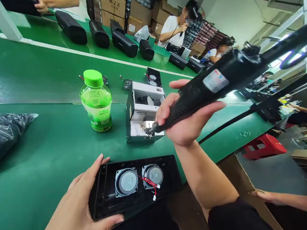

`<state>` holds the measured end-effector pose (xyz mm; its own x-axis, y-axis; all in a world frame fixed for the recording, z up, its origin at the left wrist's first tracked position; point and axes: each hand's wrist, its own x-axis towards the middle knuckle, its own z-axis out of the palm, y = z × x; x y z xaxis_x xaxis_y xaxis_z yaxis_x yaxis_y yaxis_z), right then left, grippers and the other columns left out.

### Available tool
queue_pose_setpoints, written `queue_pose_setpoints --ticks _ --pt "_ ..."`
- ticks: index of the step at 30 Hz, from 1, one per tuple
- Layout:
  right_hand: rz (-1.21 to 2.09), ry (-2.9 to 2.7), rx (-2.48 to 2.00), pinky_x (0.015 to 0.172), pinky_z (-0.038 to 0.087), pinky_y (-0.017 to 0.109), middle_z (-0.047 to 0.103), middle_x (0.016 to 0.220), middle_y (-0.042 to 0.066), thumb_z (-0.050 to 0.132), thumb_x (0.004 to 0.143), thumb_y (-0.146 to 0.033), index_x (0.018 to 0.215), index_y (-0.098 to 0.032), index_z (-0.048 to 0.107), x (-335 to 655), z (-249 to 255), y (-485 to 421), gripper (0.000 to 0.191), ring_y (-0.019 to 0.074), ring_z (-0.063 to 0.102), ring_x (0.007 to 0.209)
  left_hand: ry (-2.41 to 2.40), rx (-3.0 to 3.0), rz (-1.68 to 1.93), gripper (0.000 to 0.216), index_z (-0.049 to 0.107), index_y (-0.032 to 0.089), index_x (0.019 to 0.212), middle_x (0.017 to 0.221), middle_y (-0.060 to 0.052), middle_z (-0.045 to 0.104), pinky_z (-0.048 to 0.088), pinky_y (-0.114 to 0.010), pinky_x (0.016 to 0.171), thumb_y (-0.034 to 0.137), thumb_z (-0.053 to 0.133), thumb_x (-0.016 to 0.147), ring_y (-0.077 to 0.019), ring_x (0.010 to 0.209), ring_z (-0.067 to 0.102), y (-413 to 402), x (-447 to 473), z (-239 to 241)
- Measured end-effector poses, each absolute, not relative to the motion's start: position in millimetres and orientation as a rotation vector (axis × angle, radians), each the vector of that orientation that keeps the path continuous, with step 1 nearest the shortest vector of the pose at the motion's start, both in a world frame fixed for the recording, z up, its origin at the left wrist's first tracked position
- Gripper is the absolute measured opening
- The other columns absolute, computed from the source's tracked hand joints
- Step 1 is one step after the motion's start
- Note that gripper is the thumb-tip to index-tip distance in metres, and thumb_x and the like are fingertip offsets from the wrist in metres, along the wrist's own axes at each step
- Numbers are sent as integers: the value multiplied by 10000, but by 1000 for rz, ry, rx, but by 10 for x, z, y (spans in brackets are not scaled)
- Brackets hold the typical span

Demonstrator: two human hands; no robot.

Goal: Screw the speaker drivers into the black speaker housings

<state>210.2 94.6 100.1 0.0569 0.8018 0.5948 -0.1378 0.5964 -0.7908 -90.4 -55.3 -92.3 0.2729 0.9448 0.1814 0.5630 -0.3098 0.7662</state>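
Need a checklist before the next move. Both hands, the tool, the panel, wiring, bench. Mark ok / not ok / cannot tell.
1. Left hand steadying the speaker panel: ok, one end held between fingers and thumb.
2. Both speakers on the panel, backs up: ok.
3. Right hand gripping the black driver tool: ok, tip by the black-and-white box.
4. Screw on the tip: cannot tell, too small.
5. Red leads tucked away: not ok, loose across one speaker, white plugs unconnected.
6. Green bottle capped and upright: ok.
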Motion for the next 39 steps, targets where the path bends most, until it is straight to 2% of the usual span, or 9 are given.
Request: queue_pose_setpoints --ticks 4,6,10,13,18,25,29,33,39 --pt "844 -1236 -660 469 484 255 661 651 -122 583 1106 -1108 1244 -327 857 2149 1003 844 839 104 580 444 1369 1980 881 1516 196 496 2087 1948 -115 698 788 -674 1251 687 1096 881 -513 1644 802 -550 -890 -872" --pt "881 -1198 -662 450 519 280 679 651 -112 693 1088 -1083 1262 -336 868 2150 1074 681 787 134 583 435 1370 1990 875 1588 183 488 2089 1927 -121 718 792 -649 1236 670 1143 837 -504 1601 825 -538 -868 -846" --pt "1095 -1226 -647 523 651 348 802 706 -59 881 1084 -938 1272 -344 908 2018 1269 321 624 201 717 509 1360 2051 860 1652 185 497 2081 1888 -125 749 778 -656 1238 706 1181 779 -498 1517 858 -496 -835 -795" --pt "1275 -1224 -597 548 677 355 843 710 -37 936 1029 -948 1221 -335 911 1781 1211 251 643 213 752 531 1315 2103 887 1623 168 503 2075 1906 -123 736 742 -662 1289 796 1146 813 -482 1503 870 -481 -823 -788" --pt "1398 -1192 -561 473 613 349 804 669 -48 964 887 -1057 1167 -312 894 1469 856 387 799 204 658 438 1305 2085 967 1561 196 464 2082 1922 -142 717 722 -624 1288 954 1042 865 -476 1540 847 -513 -776 -849" --pt "1347 -1208 -542 468 583 317 813 690 -30 938 941 -1022 1182 -293 932 1417 732 381 769 191 663 450 1271 2080 985 1583 183 443 2085 1924 -168 710 676 -673 1343 965 1044 864 -495 1567 834 -515 -732 -823" --pt "1279 -1242 -543 467 581 306 788 679 -44 842 1024 -1032 1202 -295 935 1384 710 357 764 173 642 447 1279 2072 987 1623 183 453 2084 1937 -149 702 666 -658 1358 929 1093 827 -485 1587 825 -520 -722 -811" --pt "1289 -1268 -545 487 593 305 795 677 -44 864 1018 -1023 1199 -300 934 1369 714 354 748 170 656 458 1290 2064 999 1655 207 447 2083 1941 -153 696 681 -642 1325 907 1127 786 -486 1582 824 -530 -715 -833" --pt "1169 -1455 -546 536 605 302 761 729 -59 684 1100 -1064 1314 -337 871 1425 632 320 781 168 667 514 1273 2064 1012 1669 196 471 2075 1919 -115 722 678 -636 1317 889 1151 773 -466 1545 835 -516 -709 -815"
